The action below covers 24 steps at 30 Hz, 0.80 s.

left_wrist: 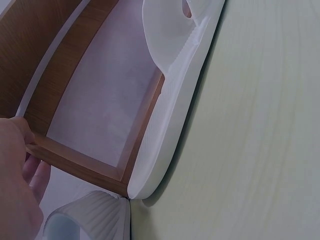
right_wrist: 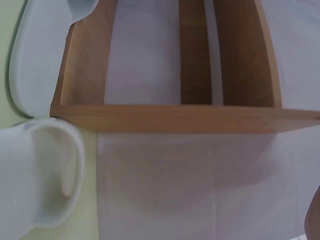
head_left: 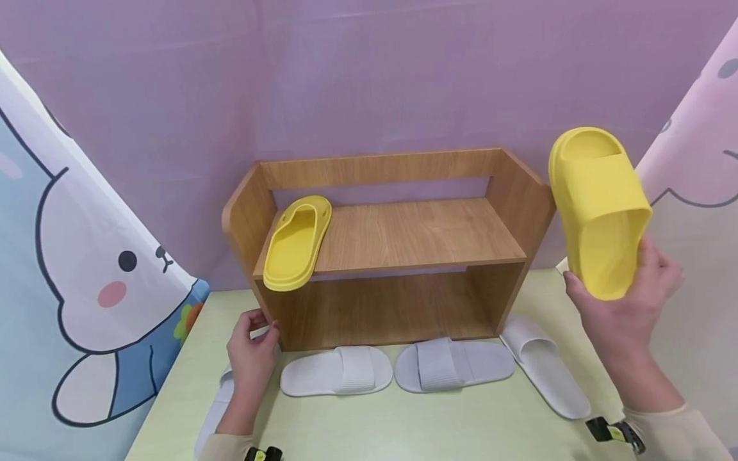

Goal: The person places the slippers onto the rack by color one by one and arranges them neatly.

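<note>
Raised at the right, my right hand (head_left: 628,314) holds a yellow slipper (head_left: 605,192) by its heel end, toe pointing up, beside the wooden shoe rack's (head_left: 426,227) right side. A matching yellow slipper (head_left: 294,246) lies on the rack's upper shelf at the left, heel toward me. Low on the rack's left side panel, my left hand (head_left: 252,355) pinches the edge; the left wrist view shows its thumb and fingers (left_wrist: 37,175) on either side of the board. Only a sliver of the right hand (right_wrist: 313,220) enters the right wrist view; the held slipper is out of that view.
On the pale table (head_left: 398,429), a white slipper (head_left: 311,374) and a pale grey slipper (head_left: 478,365) lie along the rack's front. Another pale slipper (head_left: 548,371) angles out at the right; one (head_left: 216,410) is partly behind the left forearm. A purple cloth (head_left: 375,77) hangs behind.
</note>
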Motion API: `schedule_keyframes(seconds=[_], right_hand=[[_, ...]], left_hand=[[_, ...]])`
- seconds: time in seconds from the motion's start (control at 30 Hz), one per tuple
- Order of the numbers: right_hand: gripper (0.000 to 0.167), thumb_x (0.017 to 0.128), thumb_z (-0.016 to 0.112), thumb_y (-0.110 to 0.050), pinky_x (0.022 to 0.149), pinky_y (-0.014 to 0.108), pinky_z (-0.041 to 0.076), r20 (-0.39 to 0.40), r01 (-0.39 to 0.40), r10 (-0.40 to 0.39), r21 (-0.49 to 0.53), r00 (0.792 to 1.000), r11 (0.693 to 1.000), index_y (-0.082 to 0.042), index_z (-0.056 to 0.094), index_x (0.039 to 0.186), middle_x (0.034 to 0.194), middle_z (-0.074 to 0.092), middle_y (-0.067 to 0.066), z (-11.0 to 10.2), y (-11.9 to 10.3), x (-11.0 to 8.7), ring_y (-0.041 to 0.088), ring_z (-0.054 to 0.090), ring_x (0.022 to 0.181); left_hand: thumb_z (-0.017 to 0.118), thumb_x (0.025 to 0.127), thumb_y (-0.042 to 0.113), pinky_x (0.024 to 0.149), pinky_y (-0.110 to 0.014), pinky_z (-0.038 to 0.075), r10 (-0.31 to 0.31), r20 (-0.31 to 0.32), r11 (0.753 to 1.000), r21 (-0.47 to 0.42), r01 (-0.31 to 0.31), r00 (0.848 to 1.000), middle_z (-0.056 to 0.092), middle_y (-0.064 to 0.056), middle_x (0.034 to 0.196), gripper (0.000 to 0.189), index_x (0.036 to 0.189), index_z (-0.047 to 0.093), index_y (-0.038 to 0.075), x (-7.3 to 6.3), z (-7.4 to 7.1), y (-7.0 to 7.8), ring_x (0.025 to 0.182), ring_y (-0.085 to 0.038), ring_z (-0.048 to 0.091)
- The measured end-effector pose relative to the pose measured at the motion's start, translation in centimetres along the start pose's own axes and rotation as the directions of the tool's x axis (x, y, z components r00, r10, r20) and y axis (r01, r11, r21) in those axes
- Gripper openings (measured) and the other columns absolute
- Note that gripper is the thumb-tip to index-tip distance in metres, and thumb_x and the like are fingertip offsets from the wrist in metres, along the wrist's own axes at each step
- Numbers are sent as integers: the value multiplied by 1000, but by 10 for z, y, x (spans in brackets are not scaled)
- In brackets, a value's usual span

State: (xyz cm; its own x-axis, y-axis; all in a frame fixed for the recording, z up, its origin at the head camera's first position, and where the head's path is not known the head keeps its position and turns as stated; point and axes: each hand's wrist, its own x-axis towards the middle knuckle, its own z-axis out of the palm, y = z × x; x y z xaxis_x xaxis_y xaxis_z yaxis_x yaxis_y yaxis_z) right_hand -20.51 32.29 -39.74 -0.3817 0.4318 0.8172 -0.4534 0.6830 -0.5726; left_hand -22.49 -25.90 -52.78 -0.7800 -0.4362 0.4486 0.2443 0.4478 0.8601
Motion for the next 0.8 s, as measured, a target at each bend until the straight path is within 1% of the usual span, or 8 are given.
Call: schedule_keyframes(seconds=[0.07,0.2,0.33,0.43,0.57,0.67,0.73,0.8], right_hand=[[98,66,93,-15,110,23,36,2,12,-12,16,1000,1000,-16,60,159,134,37,-15,1,-11,-1,9,34,133],[96,66,89,-16,109,21,37,11,42,-42,55,999,998,-5,60,157,133,37,-14,2,-35,-4,9,35,133],[98,65,84,-25,107,20,38,13,86,-87,82,996,993,0,59,155,133,38,-13,5,-53,-6,8,36,133],[98,65,82,-34,106,19,37,20,138,-140,96,990,986,3,59,153,135,40,-12,9,-60,-9,8,36,133],[98,68,80,-45,107,21,36,40,218,-223,101,974,971,6,60,151,140,45,-6,16,-61,-13,10,36,134],[100,72,79,-52,108,23,34,73,255,-262,94,962,962,6,60,151,136,55,17,22,-58,-17,12,34,135],[102,75,80,-57,108,23,33,117,267,-277,91,954,959,5,59,153,132,55,32,25,-57,-19,12,34,135],[104,77,79,-61,107,23,32,164,289,-299,85,940,954,5,57,154,129,50,44,30,-57,-22,16,35,135]], left_hand=[[78,95,-5,78,-11,61,1,-1,1000,-1,-1,1000,74,-10,107,27,120,70,3,0,0,0,99,-13,68],[78,95,-4,79,-11,60,0,0,1000,8,0,1000,74,-9,108,27,120,70,4,0,0,1,100,-13,68],[78,95,-4,79,-10,60,0,3,1000,7,0,1000,74,-9,109,28,121,70,4,0,-1,3,100,-14,68],[78,95,-4,79,-11,60,1,2,1000,6,-1,1000,74,-10,109,28,121,70,4,0,-1,4,100,-14,68],[78,96,-3,79,-10,60,-8,4,1000,7,8,1000,74,-10,109,28,121,70,4,0,0,4,100,-14,68],[78,96,-3,79,-10,60,-14,8,1000,9,14,1000,74,-10,110,28,122,70,4,0,1,3,101,-14,68],[78,96,-2,80,-10,60,-13,10,1000,10,13,1000,74,-10,110,28,123,70,4,1,1,3,101,-14,68],[78,96,-2,79,-10,60,-11,7,1000,9,11,1000,74,-10,110,28,122,70,4,1,1,2,101,-15,68]])
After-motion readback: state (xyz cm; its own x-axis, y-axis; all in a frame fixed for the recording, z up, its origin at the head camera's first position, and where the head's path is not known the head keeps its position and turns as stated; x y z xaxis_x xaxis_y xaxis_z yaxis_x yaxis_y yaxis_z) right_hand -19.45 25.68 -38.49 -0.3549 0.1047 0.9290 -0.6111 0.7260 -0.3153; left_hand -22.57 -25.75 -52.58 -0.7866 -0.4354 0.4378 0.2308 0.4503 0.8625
